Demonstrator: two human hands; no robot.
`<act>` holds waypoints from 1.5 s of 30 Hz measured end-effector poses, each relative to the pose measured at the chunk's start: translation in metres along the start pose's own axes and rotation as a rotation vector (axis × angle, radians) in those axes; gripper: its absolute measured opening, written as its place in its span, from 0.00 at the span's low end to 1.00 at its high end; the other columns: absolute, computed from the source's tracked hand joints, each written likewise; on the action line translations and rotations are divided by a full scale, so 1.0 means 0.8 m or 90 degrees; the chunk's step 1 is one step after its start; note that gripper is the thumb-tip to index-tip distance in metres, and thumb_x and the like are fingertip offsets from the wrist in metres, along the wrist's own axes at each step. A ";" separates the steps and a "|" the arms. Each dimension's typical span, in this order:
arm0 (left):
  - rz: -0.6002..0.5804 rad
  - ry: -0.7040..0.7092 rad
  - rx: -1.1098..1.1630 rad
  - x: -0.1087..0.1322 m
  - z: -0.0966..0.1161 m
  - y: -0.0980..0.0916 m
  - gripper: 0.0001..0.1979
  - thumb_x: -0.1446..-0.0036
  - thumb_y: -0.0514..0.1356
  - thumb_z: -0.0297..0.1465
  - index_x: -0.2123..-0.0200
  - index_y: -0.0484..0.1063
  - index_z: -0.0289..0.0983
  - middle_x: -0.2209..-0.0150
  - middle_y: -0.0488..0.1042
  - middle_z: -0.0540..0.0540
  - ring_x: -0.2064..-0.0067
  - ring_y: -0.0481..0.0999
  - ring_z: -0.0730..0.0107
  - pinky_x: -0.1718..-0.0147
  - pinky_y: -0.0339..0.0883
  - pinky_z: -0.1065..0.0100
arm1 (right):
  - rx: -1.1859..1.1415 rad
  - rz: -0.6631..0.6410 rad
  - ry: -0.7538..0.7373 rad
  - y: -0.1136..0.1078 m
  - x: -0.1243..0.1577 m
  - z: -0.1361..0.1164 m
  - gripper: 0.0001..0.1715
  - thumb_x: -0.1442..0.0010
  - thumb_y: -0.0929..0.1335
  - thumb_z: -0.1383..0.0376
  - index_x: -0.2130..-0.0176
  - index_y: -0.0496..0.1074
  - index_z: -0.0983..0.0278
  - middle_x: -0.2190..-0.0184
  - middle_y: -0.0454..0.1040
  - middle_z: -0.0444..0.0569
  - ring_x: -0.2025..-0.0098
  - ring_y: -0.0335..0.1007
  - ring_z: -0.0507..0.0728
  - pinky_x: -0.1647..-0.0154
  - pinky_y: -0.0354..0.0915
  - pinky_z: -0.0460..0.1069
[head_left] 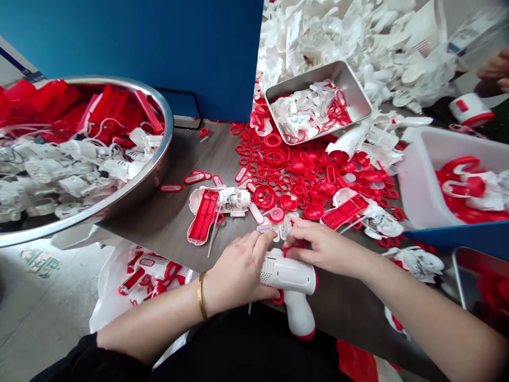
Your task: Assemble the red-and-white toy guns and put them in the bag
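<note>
A white toy gun point(292, 276) with red trim lies at the near table edge, its handle toward me. My left hand point(242, 268) is wrapped round its front end, thumb below. Just above its body, my right hand point(318, 244) pinches a small red part point(293, 248) against the top; the fingers hide most of that part. Beyond my left hand rests an opened toy gun half point(204, 215) with a red insert and white motor unit. A similar opened half point(345, 212) lies to the right. Flat white oval pieces point(284, 228) sit just past my fingers.
A large metal bowl point(169, 127) of red and white parts stands left. Loose red rings and caps point(274, 156) cover the table's middle. Behind them are a metal tray point(361, 106) and white parts; a plastic bin point(413, 175) stands right. Another person's hand point(495, 69) shows far right.
</note>
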State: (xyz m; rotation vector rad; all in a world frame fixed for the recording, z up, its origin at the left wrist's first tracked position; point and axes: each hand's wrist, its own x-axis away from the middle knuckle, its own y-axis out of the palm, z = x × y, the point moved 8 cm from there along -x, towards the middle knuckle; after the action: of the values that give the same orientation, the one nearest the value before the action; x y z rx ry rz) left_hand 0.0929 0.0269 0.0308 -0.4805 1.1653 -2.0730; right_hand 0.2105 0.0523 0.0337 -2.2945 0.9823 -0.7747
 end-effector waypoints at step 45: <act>0.020 0.194 -0.403 -0.096 -0.043 -0.041 0.13 0.37 0.54 0.27 0.69 0.77 0.34 0.62 0.75 0.42 0.50 0.69 0.56 0.40 0.52 0.45 | 0.168 0.166 0.137 -0.012 -0.010 0.018 0.14 0.36 0.61 0.59 0.63 0.74 0.61 0.65 0.74 0.49 0.64 0.71 0.57 0.65 0.62 0.50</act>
State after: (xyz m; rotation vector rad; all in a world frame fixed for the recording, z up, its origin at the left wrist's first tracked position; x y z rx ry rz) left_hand 0.1120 0.1148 0.0421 -0.4342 2.0113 -1.7571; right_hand 0.2201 0.0672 0.0275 -1.8434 1.1686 -0.9871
